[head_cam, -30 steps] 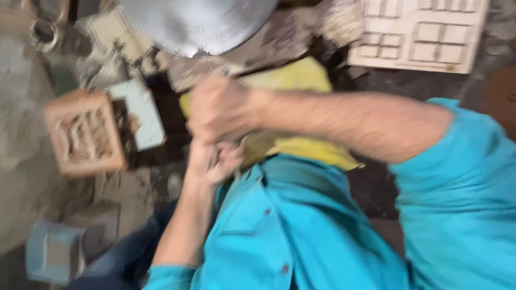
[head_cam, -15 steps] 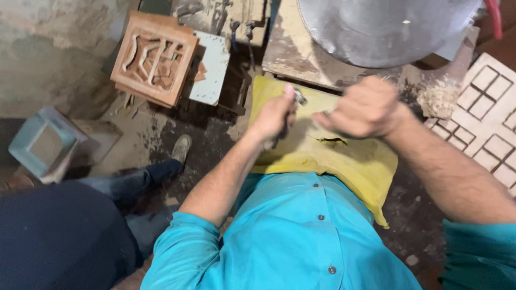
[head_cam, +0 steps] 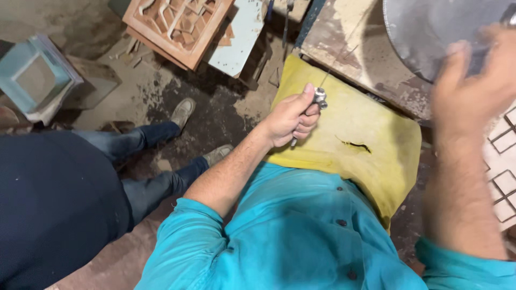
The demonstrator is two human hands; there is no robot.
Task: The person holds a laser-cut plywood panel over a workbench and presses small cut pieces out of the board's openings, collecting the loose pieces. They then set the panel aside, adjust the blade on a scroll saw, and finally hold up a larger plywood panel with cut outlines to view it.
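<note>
my left grip [head_cam: 293, 119] is wrapped tight around a small metal tool [head_cam: 320, 99] above the yellow cushion [head_cam: 365, 129]; my right grip [head_cam: 475, 88] spreads wide against the grey disc [head_cam: 430, 32].

yellow cushion [head_cam: 371, 121] bare, grey disc [head_cam: 430, 32] above, carved panel [head_cam: 180, 27] left

The person wears a bright blue-green button-up shirt [head_cam: 301, 231] with small dark round buttons down the front. Its sleeves are rolled up above the elbows. The left hand [head_cam: 290, 118] and right hand [head_cam: 473, 91] are bare, with no gloves.
</note>
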